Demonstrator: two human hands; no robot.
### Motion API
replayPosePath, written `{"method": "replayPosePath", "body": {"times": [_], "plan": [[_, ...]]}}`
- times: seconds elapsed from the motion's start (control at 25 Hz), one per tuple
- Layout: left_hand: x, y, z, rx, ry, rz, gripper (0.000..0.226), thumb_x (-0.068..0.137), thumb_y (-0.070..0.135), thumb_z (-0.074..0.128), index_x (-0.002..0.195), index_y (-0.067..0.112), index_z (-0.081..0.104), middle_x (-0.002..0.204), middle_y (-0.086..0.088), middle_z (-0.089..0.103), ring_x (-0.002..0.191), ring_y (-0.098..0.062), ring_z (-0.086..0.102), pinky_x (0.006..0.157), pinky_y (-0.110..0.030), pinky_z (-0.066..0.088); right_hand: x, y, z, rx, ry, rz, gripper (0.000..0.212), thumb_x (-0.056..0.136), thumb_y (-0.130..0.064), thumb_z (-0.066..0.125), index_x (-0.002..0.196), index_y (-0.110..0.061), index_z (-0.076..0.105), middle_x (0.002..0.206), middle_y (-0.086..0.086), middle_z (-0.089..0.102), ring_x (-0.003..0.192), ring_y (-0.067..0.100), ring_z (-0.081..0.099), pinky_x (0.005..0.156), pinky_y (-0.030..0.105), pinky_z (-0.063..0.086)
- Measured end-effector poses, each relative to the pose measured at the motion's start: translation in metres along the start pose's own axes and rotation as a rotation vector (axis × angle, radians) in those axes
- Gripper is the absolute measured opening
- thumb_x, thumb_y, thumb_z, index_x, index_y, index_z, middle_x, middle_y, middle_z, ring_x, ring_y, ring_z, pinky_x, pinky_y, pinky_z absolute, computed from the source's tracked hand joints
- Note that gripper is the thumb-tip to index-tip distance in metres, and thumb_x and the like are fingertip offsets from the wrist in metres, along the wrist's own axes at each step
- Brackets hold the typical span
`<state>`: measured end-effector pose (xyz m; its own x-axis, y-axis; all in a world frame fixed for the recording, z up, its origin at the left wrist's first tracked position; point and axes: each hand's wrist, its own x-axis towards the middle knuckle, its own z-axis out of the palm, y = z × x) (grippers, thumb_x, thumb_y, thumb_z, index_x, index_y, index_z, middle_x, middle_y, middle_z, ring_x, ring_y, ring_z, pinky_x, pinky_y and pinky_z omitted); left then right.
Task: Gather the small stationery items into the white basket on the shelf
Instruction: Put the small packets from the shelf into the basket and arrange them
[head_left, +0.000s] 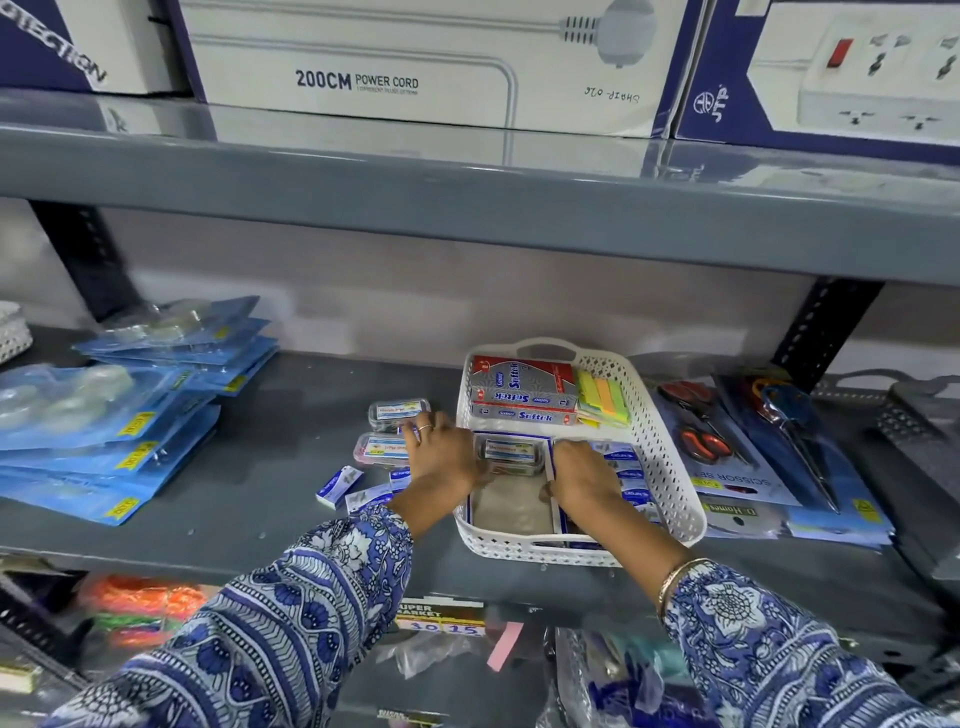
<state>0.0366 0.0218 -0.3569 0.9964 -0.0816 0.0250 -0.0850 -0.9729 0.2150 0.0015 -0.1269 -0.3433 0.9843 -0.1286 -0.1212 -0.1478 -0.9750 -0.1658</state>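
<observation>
The white basket stands on the grey shelf. It holds red and silver boxes, coloured sticky notes, a clear clip box and small blue boxes. My right hand is inside the basket, pressed down on those blue boxes with its fingers hidden. My left hand reaches left of the basket, fingers spread, its tips touching a clear box and a pink clip box. Three small blue-white boxes lie loose on the shelf below that wrist.
Blue blister packs of tape are stacked at the left. Scissor packs lie right of the basket. The upper shelf's edge hangs overhead with power cord cartons on it. A black upright stands behind at the right.
</observation>
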Motion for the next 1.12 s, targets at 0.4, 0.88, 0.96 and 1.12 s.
{"method": "replayPosePath", "body": {"times": [0.4,0.88,0.96,1.12], "plan": [[-0.025,-0.117,0.011,-0.106,0.240,-0.092,0.054,0.091,0.045,0.042,0.133,0.011,0.040,0.153,-0.011,0.025,0.142,-0.028,0.015,0.112,-0.045,0.016,0.001,-0.071,-0.039,0.182,0.261,-0.237,0.022,0.088,-0.016,0.059,0.109,-0.009,0.063,0.108,0.015,0.070,0.101,0.033,0.064,0.081,0.036,0.052],[-0.030,-0.163,0.038,-0.091,0.179,-0.050,0.072,0.080,0.058,0.006,0.122,0.019,0.051,0.135,-0.001,0.049,0.130,-0.022,0.038,0.100,-0.043,0.031,0.005,-0.154,0.036,-0.183,-0.079,-0.581,0.029,0.083,-0.006,0.062,0.112,-0.004,0.063,0.120,0.017,0.064,0.114,0.034,0.058,0.091,0.037,0.048],[-0.029,-0.163,0.038,-0.125,0.174,-0.050,0.070,0.081,0.055,0.006,0.118,0.019,0.053,0.132,-0.001,0.051,0.127,-0.021,0.041,0.100,-0.042,0.031,0.004,-0.157,0.041,-0.215,-0.052,-0.603,0.031,0.083,-0.011,0.065,0.113,-0.003,0.062,0.123,0.017,0.061,0.117,0.033,0.054,0.094,0.038,0.044],[-0.030,-0.163,0.038,-0.168,0.197,-0.050,0.068,0.082,0.053,0.007,0.111,0.017,0.057,0.129,-0.003,0.054,0.125,-0.023,0.044,0.100,-0.043,0.033,0.003,-0.159,0.047,-0.266,-0.022,-0.621,0.038,0.082,-0.016,0.067,0.116,-0.001,0.060,0.127,0.016,0.056,0.122,0.031,0.047,0.099,0.040,0.040]]}}
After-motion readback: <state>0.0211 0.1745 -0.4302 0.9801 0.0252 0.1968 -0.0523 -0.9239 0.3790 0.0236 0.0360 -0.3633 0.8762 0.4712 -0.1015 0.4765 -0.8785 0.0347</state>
